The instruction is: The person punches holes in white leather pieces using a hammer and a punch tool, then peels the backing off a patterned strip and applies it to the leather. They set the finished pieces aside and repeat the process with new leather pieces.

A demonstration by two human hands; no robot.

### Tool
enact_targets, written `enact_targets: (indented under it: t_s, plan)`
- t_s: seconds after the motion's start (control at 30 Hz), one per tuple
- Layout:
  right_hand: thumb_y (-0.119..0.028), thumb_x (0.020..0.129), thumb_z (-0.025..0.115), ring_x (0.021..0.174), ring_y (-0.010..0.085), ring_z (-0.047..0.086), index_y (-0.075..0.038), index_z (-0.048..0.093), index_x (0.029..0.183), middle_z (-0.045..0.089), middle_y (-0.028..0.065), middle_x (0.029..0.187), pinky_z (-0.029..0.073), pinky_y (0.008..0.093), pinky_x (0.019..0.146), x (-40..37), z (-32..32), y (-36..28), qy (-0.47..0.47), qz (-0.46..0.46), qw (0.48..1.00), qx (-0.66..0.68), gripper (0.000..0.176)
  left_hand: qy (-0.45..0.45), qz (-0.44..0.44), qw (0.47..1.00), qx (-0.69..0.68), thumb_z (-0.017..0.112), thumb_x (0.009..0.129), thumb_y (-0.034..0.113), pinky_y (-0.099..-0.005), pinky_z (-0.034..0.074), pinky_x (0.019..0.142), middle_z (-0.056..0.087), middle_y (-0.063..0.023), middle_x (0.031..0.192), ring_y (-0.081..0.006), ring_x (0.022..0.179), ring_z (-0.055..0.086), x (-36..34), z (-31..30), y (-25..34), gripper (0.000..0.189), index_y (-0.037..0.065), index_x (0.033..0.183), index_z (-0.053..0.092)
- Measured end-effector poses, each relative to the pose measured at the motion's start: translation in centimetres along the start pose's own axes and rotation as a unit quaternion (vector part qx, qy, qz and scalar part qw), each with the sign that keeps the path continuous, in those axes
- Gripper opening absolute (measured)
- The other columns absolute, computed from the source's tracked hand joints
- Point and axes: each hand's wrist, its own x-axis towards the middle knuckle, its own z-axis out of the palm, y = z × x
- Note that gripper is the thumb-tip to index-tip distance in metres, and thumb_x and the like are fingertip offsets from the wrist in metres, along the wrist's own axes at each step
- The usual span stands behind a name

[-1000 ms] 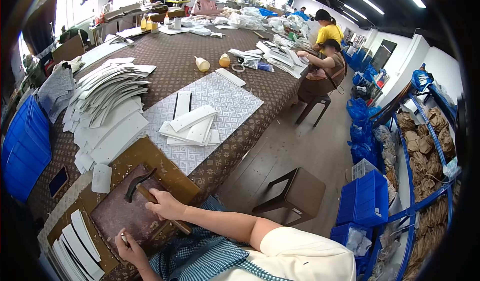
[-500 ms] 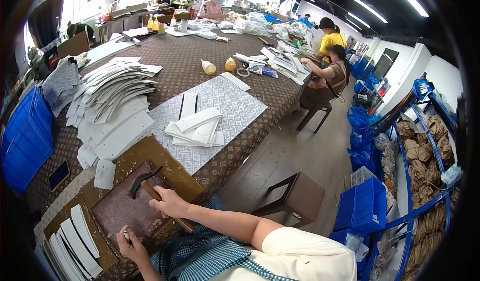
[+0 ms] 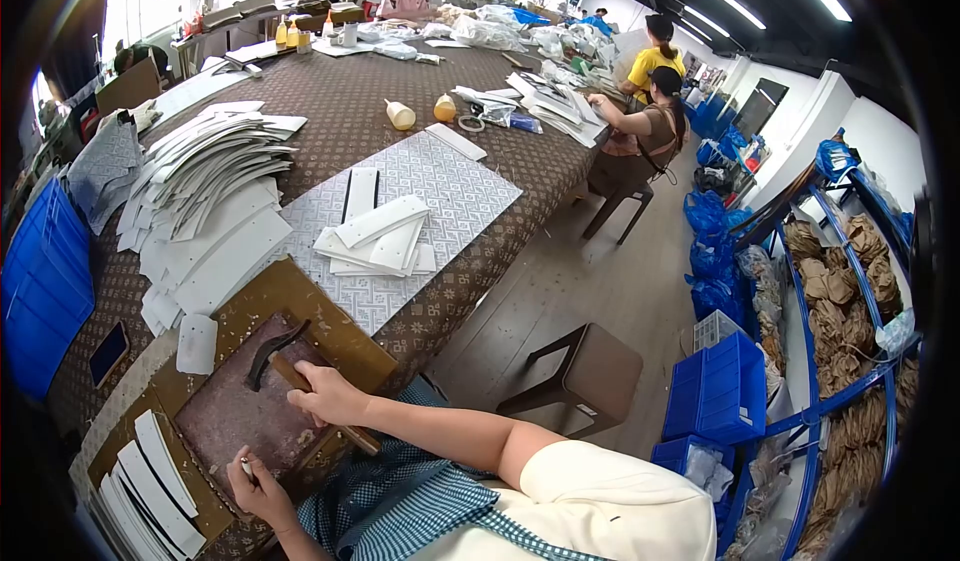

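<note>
My right hand is closed round the wooden handle of a hammer, whose dark curved head is over the reddish-brown slab. My left hand, at the slab's near edge, pinches a small metal tool with a pale tip. The slab lies on a brown board. A stack of curved white strips lies left of my left hand. A white piece rests at the board's upper left edge.
Piled white strips and patterned paper with white pieces cover parts of the table. A phone lies left. A brown stool, blue crates and a shelf are at the right. Co-workers sit farther off.
The view has shifted slightly, so the table things appear a little further left and up. Both hands keep their holds, and the hammer stays over the slab.
</note>
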Motion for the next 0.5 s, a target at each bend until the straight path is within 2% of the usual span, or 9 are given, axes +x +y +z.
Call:
enact_targets:
  t_s: [0.17,0.4,0.5]
  plan:
    - [-0.016,0.093,0.061,0.048,0.0152,0.059,0.007,0.047,0.110,0.060,0.0104,0.067,0.048,0.0299,0.046,0.2,0.0,0.1,-0.005,0.006,1.000,-0.010,0.031,0.011,0.019,1.000,0.005,0.058,0.097,0.009,-0.0300,0.044,0.066,0.060,-0.0087,0.087,-0.0188,0.073,0.054,0.0,0.1,-0.3,0.014,0.000,0.106,0.065]
    - [-0.017,0.093,0.060,0.047,0.0155,0.058,0.008,0.047,0.117,0.060,0.0100,0.065,0.048,0.0300,0.045,0.0,0.2,0.3,0.015,0.000,1.000,0.001,0.037,-0.013,-0.003,1.000,0.002,0.058,0.096,0.007,-0.0316,0.045,0.068,0.059,-0.0104,0.086,-0.0216,0.075,0.056,0.1,-0.1,-0.6,0.013,0.000,0.105,0.065]
    - [-0.017,0.093,0.061,0.047,0.0154,0.058,0.008,0.047,0.117,0.059,0.0097,0.064,0.048,0.0298,0.045,0.3,0.0,0.4,-0.005,0.002,1.000,-0.010,0.037,-0.009,-0.008,1.000,-0.001,0.058,0.096,0.007,-0.0318,0.045,0.068,0.059,-0.0106,0.086,-0.0217,0.075,0.056,0.0,-0.2,-0.3,0.013,-0.001,0.104,0.065]
